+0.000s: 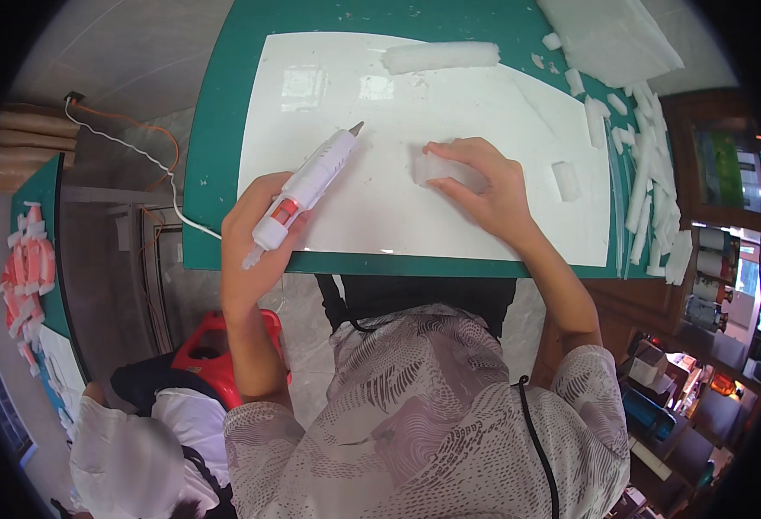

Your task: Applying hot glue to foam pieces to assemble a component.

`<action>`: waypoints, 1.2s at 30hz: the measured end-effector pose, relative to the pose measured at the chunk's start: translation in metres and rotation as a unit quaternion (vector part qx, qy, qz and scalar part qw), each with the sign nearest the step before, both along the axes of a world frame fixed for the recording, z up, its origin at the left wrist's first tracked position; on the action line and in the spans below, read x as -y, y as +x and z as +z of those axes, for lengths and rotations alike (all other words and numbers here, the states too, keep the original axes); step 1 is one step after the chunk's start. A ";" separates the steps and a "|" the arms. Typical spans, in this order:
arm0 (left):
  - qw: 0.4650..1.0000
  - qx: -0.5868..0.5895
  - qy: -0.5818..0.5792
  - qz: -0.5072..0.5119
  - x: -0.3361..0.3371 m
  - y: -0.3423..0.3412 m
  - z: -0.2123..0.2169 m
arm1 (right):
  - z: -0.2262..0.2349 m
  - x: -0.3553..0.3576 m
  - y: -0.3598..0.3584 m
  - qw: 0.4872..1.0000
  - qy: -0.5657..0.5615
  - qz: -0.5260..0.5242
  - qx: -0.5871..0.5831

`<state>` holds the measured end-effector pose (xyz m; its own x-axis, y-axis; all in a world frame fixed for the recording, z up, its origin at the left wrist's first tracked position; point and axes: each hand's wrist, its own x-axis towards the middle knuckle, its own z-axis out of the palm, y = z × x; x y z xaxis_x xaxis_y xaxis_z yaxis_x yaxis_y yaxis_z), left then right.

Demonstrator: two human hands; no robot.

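Note:
My left hand [258,221] is closed round a white hot glue gun [316,169], whose metal nozzle points up and to the right, away from me. A clear glue stick end pokes out of its rear. Over the white board [359,216], my right hand [489,186] pinches a small white foam block [424,166] between thumb and fingers. Part of the block is hidden by the hand. Another small white foam piece [565,182] lies to the right of that hand. A long white foam roll [441,57] rests near the board's far edge.
White foam strips [644,190] and offcuts are heaped along the right of the green table [216,147]. A white sheet bundle [610,35] sits at the far right corner. A white cord [151,160] runs to the table's left edge. Another person [151,458] sits at lower left beside a red stool [264,333].

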<state>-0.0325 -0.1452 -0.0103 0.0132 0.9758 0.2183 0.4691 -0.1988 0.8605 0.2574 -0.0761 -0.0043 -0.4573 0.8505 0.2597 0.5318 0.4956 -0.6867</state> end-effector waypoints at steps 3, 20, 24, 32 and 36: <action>1.000 -0.001 -0.001 0.006 -0.001 0.001 0.001 | -0.004 -0.001 0.001 1.000 0.026 0.000 0.008; 0.999 0.001 -0.039 0.013 -0.001 0.003 0.005 | -0.004 0.000 0.002 0.999 0.034 0.010 -0.002; 0.999 0.008 -0.046 0.008 0.000 0.001 0.005 | -0.006 0.000 0.002 1.000 0.022 0.012 -0.010; 0.999 -0.019 -0.037 -0.001 -0.005 0.000 0.008 | -0.004 -0.002 0.004 0.999 0.036 0.007 -0.006; 0.999 -0.039 -0.009 0.011 -0.003 -0.004 0.000 | -0.008 -0.003 0.003 0.999 0.025 0.021 -0.022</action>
<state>-0.0365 -0.1419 -0.0098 0.0084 0.9797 0.2004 0.5387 -0.1733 0.8245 0.2608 -0.0733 -0.0126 -0.4799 0.8158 0.3226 0.4796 0.5519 -0.6822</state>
